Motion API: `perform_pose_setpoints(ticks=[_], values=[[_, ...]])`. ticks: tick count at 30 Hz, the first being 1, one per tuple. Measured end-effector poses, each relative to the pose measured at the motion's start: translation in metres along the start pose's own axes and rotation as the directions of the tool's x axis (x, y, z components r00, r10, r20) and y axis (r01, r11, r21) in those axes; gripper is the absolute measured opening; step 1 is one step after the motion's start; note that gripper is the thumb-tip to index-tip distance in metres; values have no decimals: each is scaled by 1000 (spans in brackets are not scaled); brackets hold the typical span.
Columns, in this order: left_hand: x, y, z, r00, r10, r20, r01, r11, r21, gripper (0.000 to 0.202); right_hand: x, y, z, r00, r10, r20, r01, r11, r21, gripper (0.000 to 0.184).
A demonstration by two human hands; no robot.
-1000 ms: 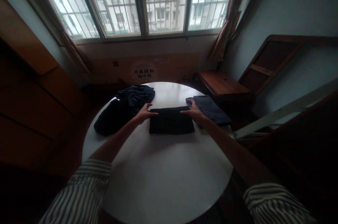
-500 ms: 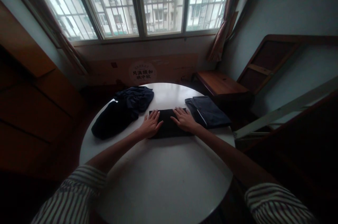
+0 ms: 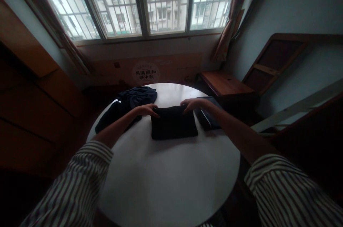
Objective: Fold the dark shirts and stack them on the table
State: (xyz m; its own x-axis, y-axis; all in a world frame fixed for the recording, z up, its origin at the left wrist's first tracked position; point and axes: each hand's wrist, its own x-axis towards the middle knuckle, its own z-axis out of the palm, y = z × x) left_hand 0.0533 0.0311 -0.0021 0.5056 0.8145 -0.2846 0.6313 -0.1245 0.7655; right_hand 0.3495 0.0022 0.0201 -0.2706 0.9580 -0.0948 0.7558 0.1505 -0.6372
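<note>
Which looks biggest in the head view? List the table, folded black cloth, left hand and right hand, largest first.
1. Table, by far the largest
2. Folded black cloth
3. Left hand and right hand: they look about alike, so I leave these two unranked.

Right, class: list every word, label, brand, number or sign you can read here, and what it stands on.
"月满颐和": round badge on the poster below the window.
"映中秋": same badge, second line.
Small characters arched above these: too blurred to read.
Faint print on the poster's right: too small.
Folded black cloth: none readable.
</note>
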Motion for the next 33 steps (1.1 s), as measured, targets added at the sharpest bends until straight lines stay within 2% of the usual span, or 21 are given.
perform_pose_setpoints(ticks=[2,3,5,7,9,11,14,17,19,21,23,25,28,30,33], values=[[-13,11,-9,984,156,-82,-155,988,20,35,-12,-11,-14,996,-61,72,66,996,-60,32],[-22,17,-15,958,249,-145,-243,968,55,38,-20,-17,-21,990,-108,87,117,987,-107,34],[-42,30,-23,867,409,-285,-376,912,163,39,-37,-29,-31,974,-227,17,226,954,-198,40],[-61,38,-23,784,502,-366,-418,862,286,36,-54,-38,-30,945,-315,-86,279,916,-288,41],[-78,34,-9,754,546,-365,-403,823,400,34,-70,-37,-15,915,-378,-144,311,885,-346,39],[-93,15,18,773,565,-288,-386,780,493,32,-86,-25,13,892,-432,-134,362,860,-361,42],[-118,-29,65,814,565,-132,-414,725,550,35,-118,7,62,871,-491,9,463,814,-350,48],[-144,-55,95,813,581,-41,-448,669,593,35,-153,27,91,848,-519,110,519,770,-370,60],[-152,-52,100,797,604,-23,-454,623,637,37,-164,23,94,834,-545,90,533,752,-387,65],[-146,-38,97,790,612,-37,-432,599,674,43,-160,8,93,820,-571,49,544,749,-378,58],[-129,-24,94,813,577,-74,-364,605,708,46,-141,-9,95,820,-572,9,533,759,-375,50],[-109,-17,93,865,487,-117,-249,621,743,50,-115,-18,103,853,-523,-7,476,782,-404,53],[-90,-26,96,928,328,-173,-88,648,756,61,-84,-8,113,930,-366,-18,316,824,-470,59],[-90,-37,99,944,249,-217,-6,671,742,66,-74,7,114,968,-249,-34,200,846,-494,61],[-98,-44,98,955,168,-244,66,680,730,69,-70,21,108,988,-146,-47,102,852,-514,61]])
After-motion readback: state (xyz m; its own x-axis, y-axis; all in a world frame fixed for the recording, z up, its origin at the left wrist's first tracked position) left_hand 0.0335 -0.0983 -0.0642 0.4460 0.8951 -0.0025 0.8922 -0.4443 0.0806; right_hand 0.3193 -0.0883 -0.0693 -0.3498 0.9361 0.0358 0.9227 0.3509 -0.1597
